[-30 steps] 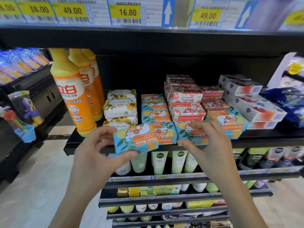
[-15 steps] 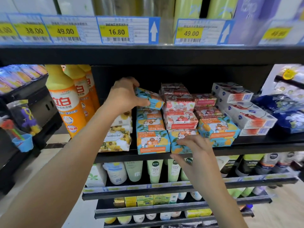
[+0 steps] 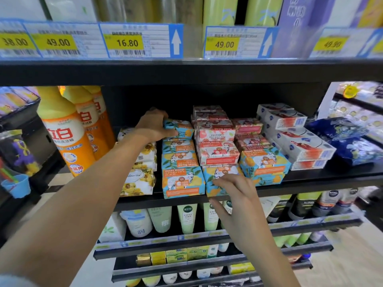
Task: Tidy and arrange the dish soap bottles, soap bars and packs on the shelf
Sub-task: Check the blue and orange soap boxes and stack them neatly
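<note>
Head view, biggest worry down: black metal shelf [image 3: 310,179] packed to its front lip, so easy to knock stock off the edge. Tall orange plastic dish soap bottles [image 3: 64,141] close beside the left forearm; could be clipped on pulling back. Stack of blue-and-orange cardboard soap boxes [image 3: 180,158] likely to slide if nudged. Left hand [image 3: 154,127] fingers gripping the top blue box [image 3: 182,129] there; right hand [image 3: 238,195] fingers loose and spread, touching the front blue box [image 3: 213,172]. Hard to tell: seating under the palm, rear rows, blurred labels.
</note>
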`<state>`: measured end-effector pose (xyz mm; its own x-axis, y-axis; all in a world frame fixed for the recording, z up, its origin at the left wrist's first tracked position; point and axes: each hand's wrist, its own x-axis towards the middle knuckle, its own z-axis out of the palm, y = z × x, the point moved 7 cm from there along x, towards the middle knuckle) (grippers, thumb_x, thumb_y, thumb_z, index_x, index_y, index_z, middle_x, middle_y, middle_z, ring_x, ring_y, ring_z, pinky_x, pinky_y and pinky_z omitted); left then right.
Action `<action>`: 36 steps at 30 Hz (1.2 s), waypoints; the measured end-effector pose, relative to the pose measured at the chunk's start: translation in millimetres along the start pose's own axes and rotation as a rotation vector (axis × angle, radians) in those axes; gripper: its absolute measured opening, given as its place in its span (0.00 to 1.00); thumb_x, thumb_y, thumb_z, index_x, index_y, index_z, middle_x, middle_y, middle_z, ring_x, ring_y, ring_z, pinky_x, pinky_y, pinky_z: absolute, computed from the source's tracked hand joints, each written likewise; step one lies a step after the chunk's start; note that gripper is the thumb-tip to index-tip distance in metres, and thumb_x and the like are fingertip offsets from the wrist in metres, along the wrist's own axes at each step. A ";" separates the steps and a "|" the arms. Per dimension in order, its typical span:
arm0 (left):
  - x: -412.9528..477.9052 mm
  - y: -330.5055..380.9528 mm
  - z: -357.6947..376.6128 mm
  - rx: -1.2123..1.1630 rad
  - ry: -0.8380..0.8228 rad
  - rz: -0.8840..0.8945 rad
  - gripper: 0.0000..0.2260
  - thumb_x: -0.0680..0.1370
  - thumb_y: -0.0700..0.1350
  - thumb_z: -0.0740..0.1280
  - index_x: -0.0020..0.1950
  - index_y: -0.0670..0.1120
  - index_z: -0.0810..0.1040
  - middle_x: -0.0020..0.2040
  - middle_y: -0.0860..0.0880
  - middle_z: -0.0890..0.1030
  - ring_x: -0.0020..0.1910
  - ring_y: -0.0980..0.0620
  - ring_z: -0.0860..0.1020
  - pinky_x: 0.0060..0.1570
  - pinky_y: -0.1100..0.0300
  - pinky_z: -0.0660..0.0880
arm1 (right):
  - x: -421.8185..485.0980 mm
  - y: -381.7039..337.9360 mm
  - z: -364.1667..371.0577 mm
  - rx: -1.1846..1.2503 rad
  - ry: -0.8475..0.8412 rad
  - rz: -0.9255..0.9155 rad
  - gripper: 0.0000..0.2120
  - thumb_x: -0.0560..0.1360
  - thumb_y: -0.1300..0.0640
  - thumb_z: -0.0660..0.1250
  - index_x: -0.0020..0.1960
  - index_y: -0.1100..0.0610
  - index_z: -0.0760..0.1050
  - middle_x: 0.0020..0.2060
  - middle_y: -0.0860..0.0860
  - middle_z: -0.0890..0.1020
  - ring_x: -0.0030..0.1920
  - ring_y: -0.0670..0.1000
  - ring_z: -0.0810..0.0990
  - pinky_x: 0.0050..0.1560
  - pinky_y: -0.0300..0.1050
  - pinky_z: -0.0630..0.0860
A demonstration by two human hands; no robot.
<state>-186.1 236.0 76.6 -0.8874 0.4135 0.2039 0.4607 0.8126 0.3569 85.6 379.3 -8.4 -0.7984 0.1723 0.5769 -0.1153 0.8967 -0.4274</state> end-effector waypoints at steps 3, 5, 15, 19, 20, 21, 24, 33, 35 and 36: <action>0.9 1.1 1.3 0.045 -0.012 -0.003 0.27 0.74 0.57 0.76 0.67 0.44 0.77 0.65 0.45 0.77 0.64 0.44 0.75 0.58 0.54 0.73 | -0.8 -0.1 -0.5 0.011 -0.008 -0.009 0.20 0.72 0.58 0.79 0.63 0.55 0.81 0.59 0.48 0.77 0.62 0.50 0.71 0.63 0.50 0.75; 1.5 -0.4 5.5 0.098 -0.028 -0.015 0.28 0.73 0.59 0.76 0.66 0.44 0.78 0.64 0.45 0.79 0.63 0.44 0.76 0.62 0.51 0.74 | -1.0 0.4 -1.0 0.014 -0.011 -0.012 0.20 0.73 0.58 0.79 0.63 0.55 0.81 0.59 0.48 0.77 0.62 0.51 0.71 0.63 0.50 0.75; -14.8 13.9 -5.3 0.348 0.012 -0.054 0.28 0.78 0.61 0.70 0.74 0.51 0.73 0.69 0.45 0.77 0.70 0.40 0.71 0.69 0.46 0.66 | 0.7 0.3 -19.2 0.075 -0.038 -0.032 0.19 0.75 0.56 0.76 0.65 0.52 0.79 0.61 0.45 0.76 0.65 0.47 0.72 0.67 0.45 0.72; -68.2 31.8 -19.2 0.163 0.182 0.043 0.21 0.79 0.56 0.70 0.70 0.50 0.77 0.63 0.44 0.80 0.63 0.40 0.76 0.55 0.50 0.73 | 17.4 10.8 -69.3 0.027 0.110 -0.054 0.18 0.76 0.49 0.71 0.64 0.54 0.80 0.59 0.47 0.78 0.62 0.47 0.74 0.68 0.33 0.65; -85.6 37.0 -20.9 0.075 0.226 0.080 0.19 0.79 0.53 0.71 0.68 0.48 0.79 0.57 0.44 0.82 0.57 0.42 0.79 0.48 0.54 0.74 | 24.1 17.5 -83.0 0.003 0.134 -0.046 0.20 0.76 0.46 0.69 0.64 0.55 0.80 0.59 0.48 0.78 0.62 0.47 0.74 0.68 0.31 0.63; -103.3 43.9 -21.7 0.007 0.265 0.121 0.17 0.79 0.51 0.72 0.66 0.47 0.81 0.51 0.46 0.82 0.50 0.46 0.80 0.43 0.57 0.72 | 31.0 25.4 -94.1 -0.025 0.137 -0.035 0.23 0.75 0.44 0.68 0.65 0.56 0.80 0.60 0.50 0.77 0.62 0.48 0.73 0.68 0.30 0.61; -142.6 66.6 -12.0 -0.115 0.310 0.237 0.14 0.78 0.48 0.73 0.61 0.46 0.83 0.54 0.49 0.83 0.53 0.49 0.80 0.53 0.58 0.72 | 51.8 54.6 -106.0 -0.126 -0.014 0.029 0.33 0.71 0.42 0.73 0.71 0.57 0.75 0.66 0.52 0.74 0.68 0.50 0.68 0.70 0.35 0.58; -169.4 90.3 64.2 -0.051 0.117 0.303 0.35 0.73 0.71 0.58 0.71 0.50 0.79 0.62 0.57 0.76 0.64 0.57 0.69 0.66 0.57 0.65 | 78.0 96.9 -91.7 -0.092 -0.371 0.150 0.51 0.63 0.34 0.72 0.80 0.54 0.64 0.73 0.47 0.68 0.75 0.50 0.64 0.73 0.45 0.63; -169.8 93.2 71.6 0.003 0.136 0.298 0.35 0.73 0.70 0.59 0.70 0.48 0.80 0.61 0.54 0.78 0.63 0.53 0.70 0.65 0.59 0.61 | 78.6 98.4 -90.8 -0.063 -0.355 0.129 0.50 0.61 0.34 0.71 0.78 0.54 0.67 0.68 0.45 0.69 0.73 0.49 0.65 0.70 0.42 0.63; -170.0 94.0 73.3 0.022 0.150 0.286 0.35 0.74 0.70 0.59 0.69 0.47 0.80 0.61 0.53 0.77 0.63 0.52 0.71 0.63 0.62 0.59 | 78.6 99.1 -90.4 -0.048 -0.339 0.109 0.49 0.60 0.34 0.71 0.76 0.54 0.69 0.65 0.43 0.69 0.71 0.47 0.66 0.67 0.38 0.62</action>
<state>6.7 272.2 8.7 -0.7086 0.5628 0.4255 0.6891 0.6816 0.2460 64.9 518.6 57.5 -0.9560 0.1303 0.2630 0.0028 0.9001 -0.4357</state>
